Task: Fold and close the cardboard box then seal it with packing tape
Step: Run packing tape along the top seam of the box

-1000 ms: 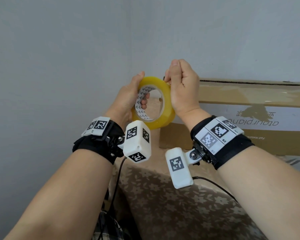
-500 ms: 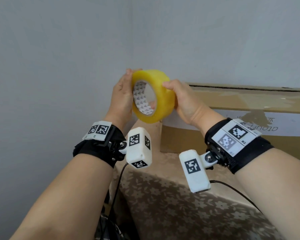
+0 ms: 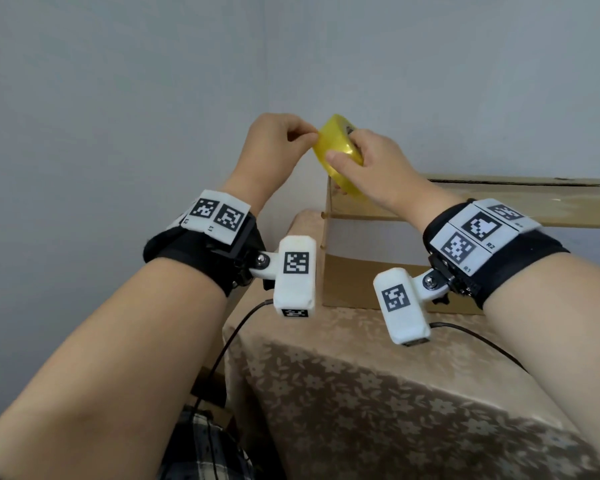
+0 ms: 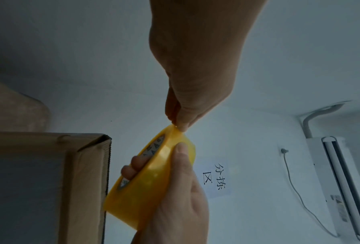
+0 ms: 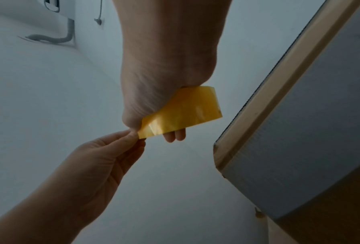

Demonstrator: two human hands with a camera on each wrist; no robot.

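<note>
While your right hand (image 3: 368,168) grips the yellow roll of packing tape (image 3: 336,157) at the upper centre of the head view, thumb across its outer face and fingers hooked through the core, your left hand (image 3: 274,140) just left of it pinches the roll's edge between thumb and fingertips, the other fingers curled in. By the look of it you are lifting the free end. To do that well, keep the roll steady in the right hand, peel along the tape's length and not across it so the film does not split into a sliver, and draw out only a short tab before you carry it to the box. How much is freed I cannot tell; the right wrist view shows only a slight pale crease near the pinched corner. The tape looks glossy, translucent amber, wound thick on a white core printed with small dark marks. The cardboard box (image 3: 465,216) sits at the right middle of the head view on the patterned tablecloth (image 3: 378,393), below and behind the roll. It is brown with a pale band along its side, its top looks folded flat, and I can make out no fresh tape on it from here.
</note>
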